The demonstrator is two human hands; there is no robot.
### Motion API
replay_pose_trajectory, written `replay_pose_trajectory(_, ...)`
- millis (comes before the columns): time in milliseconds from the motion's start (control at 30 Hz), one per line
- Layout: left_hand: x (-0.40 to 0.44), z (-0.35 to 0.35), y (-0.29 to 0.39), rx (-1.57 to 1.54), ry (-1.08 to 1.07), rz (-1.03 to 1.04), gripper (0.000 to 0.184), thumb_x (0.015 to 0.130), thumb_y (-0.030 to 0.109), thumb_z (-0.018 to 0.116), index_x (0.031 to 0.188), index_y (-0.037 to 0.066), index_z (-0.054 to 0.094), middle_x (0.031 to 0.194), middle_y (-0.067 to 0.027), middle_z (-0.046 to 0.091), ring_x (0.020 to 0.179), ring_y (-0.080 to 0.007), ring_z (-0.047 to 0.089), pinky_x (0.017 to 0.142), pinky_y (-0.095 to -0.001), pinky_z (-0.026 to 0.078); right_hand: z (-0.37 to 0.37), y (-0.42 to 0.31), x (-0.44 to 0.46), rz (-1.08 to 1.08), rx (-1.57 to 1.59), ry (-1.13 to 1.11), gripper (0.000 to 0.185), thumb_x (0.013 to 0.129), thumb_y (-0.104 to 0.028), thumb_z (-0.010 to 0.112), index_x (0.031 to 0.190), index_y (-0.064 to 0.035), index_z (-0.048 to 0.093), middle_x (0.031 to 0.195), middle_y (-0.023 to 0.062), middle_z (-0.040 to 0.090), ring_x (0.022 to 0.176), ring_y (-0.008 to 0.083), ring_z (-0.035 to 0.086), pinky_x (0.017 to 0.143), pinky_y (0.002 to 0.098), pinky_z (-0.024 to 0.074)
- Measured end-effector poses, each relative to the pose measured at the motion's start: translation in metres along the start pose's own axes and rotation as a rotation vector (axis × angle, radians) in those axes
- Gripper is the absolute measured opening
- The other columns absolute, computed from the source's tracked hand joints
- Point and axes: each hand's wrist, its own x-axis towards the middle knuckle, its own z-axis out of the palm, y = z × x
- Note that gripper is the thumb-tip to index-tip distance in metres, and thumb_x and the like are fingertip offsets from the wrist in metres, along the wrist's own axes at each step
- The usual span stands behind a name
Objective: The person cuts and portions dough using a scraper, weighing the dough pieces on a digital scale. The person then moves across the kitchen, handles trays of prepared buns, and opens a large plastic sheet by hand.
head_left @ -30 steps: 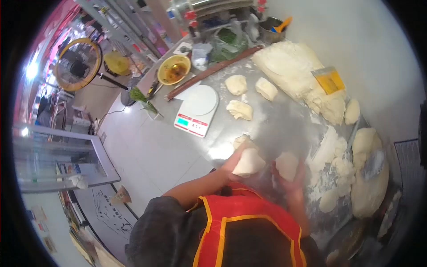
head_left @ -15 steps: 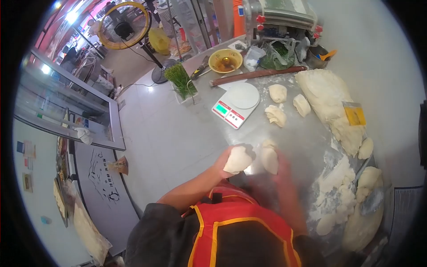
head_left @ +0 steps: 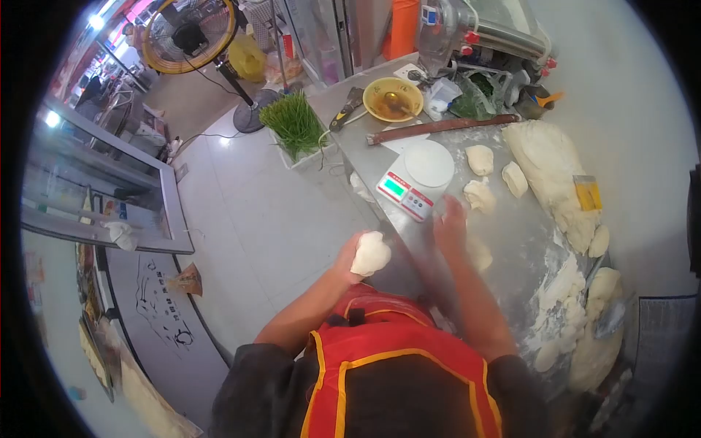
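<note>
My left hand (head_left: 346, 257) is closed around a pale lump of dough (head_left: 371, 254), held in front of the apron past the table's near edge. Beside the right front corner of the white kitchen scale (head_left: 429, 163) is my right hand (head_left: 450, 226), its fingers stretched forward with nothing visible in them; they look slightly blurred. The scale's display glows green and its round plate is bare. A dough piece (head_left: 479, 254) lies on the table just right of my right wrist. Farther back sit more dough pieces, one (head_left: 480, 160) behind another (head_left: 480, 196), with a third (head_left: 515, 179) to the right.
A large dough mass (head_left: 544, 160) carries a yellow-handled scraper (head_left: 587, 193) on the right. Loose flour (head_left: 558, 299) spreads nearby. A brown rolling pin (head_left: 442, 128) lies behind the scale, near a yellow bowl (head_left: 393, 100). Greens (head_left: 293, 124) stand left of the table.
My right hand has put its dough piece down on the table and moved forward to the scale. My left hand still holds its lump, slightly farther left. The view has shifted.
</note>
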Motion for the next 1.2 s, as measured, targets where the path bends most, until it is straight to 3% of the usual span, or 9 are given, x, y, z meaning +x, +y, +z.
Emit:
replay_pose_trajectory(67, 0.012, -0.020, 0.017, 0.049, 0.020, -0.004, 0.035, 0.091, 0.035, 0.046, 0.116, 0.012, 0.054, 0.098, -0.0073, 0.064, 0.082, -0.0231, 0.065, 0.067, -0.0370, 0.055, 0.020, -0.005, 0.007, 0.431, 0.343, -0.148, 0.050, 0.079, -0.013, 0.059, 0.124, 0.0027, 0.045, 0.117, 0.0223, 0.054, 0.115, 0.0355, 0.049, 0.099, 0.0401, 0.0371)
replay_pose_trajectory(233, 0.033, -0.003, 0.078, 0.272, 0.106, -0.102, 0.056, 0.089, 0.037, 0.049, 0.140, 0.018, 0.034, 0.121, -0.0093, 0.055, 0.100, -0.0252, 0.059, 0.079, -0.0393, 0.051, 0.084, 0.016, -0.017, 0.514, 0.376, 0.031, 0.053, 0.076, -0.014, 0.062, 0.123, 0.0038, 0.045, 0.116, 0.0223, 0.054, 0.111, 0.0348, 0.052, 0.095, 0.0398, 0.0397)
replay_pose_trajectory(400, 0.082, -0.007, 0.098, 0.695, 0.103, -0.120, 0.067, 0.085, 0.034, 0.054, 0.144, 0.016, 0.029, 0.134, -0.0128, 0.045, 0.113, -0.0265, 0.050, 0.088, -0.0386, 0.044, 0.102, 0.012, 0.000, 0.718, 0.357, 0.091, 0.036, 0.078, -0.004, 0.062, 0.112, 0.0048, 0.053, 0.104, 0.0158, 0.062, 0.098, 0.0241, 0.060, 0.082, 0.0344, 0.0475)
replay_pose_trajectory(567, 0.097, 0.015, 0.104, 0.851, 0.049, -0.066, 0.066, 0.084, 0.033, 0.055, 0.143, 0.016, 0.032, 0.132, -0.0154, 0.047, 0.110, -0.0233, 0.052, 0.088, -0.0349, 0.043, 0.109, 0.000, 0.011, 0.850, 0.046, 0.142, 0.037, 0.076, -0.007, 0.067, 0.108, 0.0060, 0.053, 0.095, 0.0137, 0.062, 0.086, 0.0206, 0.061, 0.076, 0.0334, 0.0484)
replay_pose_trajectory(667, 0.112, 0.007, 0.103, 0.860, 0.024, -0.046, 0.063, 0.085, 0.031, 0.055, 0.142, 0.014, 0.035, 0.127, -0.0149, 0.052, 0.106, -0.0217, 0.054, 0.087, -0.0329, 0.044, 0.110, 0.005, 0.012, 0.771, -0.109, 0.106, 0.040, 0.074, -0.009, 0.070, 0.107, 0.0062, 0.053, 0.095, 0.0132, 0.062, 0.083, 0.0185, 0.061, 0.075, 0.0315, 0.0485)
replay_pose_trajectory(767, 0.111, 0.004, 0.104, 0.843, 0.022, -0.075, 0.060, 0.086, 0.029, 0.053, 0.141, 0.014, 0.037, 0.124, -0.0138, 0.054, 0.103, -0.0204, 0.056, 0.087, -0.0314, 0.044, 0.100, 0.002, 0.014, 0.944, 0.325, 0.102, 0.035, 0.078, -0.009, 0.068, 0.107, 0.0050, 0.054, 0.095, 0.0123, 0.062, 0.083, 0.0181, 0.061, 0.072, 0.0296, 0.0485)
replay_pose_trajectory(933, 0.068, 0.011, 0.106, 0.994, 0.013, -0.051, 0.056, 0.088, 0.027, 0.052, 0.140, 0.013, 0.038, 0.121, -0.0122, 0.056, 0.100, -0.0191, 0.056, 0.088, -0.0304, 0.043, 0.029, -0.029, 0.007, 0.987, 1.033, -0.119, 0.025, 0.090, -0.010, 0.055, 0.111, 0.0023, 0.053, 0.101, 0.0099, 0.061, 0.085, 0.0176, 0.062, 0.075, 0.0274, 0.0500)
replay_pose_trajectory(1067, 0.008, -0.021, 0.076, 0.631, -0.057, 0.111, 0.050, 0.090, 0.026, 0.050, 0.136, 0.007, 0.044, 0.106, -0.0098, 0.061, 0.095, -0.0183, 0.058, 0.085, -0.0304, 0.046, 0.015, -0.049, -0.028, 0.990, 1.306, -0.252, 0.027, 0.093, -0.009, 0.050, 0.118, 0.0009, 0.048, 0.108, 0.0086, 0.060, 0.094, 0.0189, 0.061, 0.083, 0.0312, 0.0503)
replay_pose_trajectory(1200, -0.087, -0.066, 0.061, 0.242, 0.045, 0.000, 0.047, 0.090, 0.025, 0.050, 0.131, 0.002, 0.048, 0.102, -0.0087, 0.062, 0.086, -0.0166, 0.061, 0.075, -0.0294, 0.051, 0.045, -0.061, -0.077, 0.978, 1.365, -0.544, 0.027, 0.091, -0.006, 0.051, 0.117, 0.0003, 0.049, 0.108, 0.0097, 0.060, 0.098, 0.0195, 0.060, 0.083, 0.0325, 0.0503)
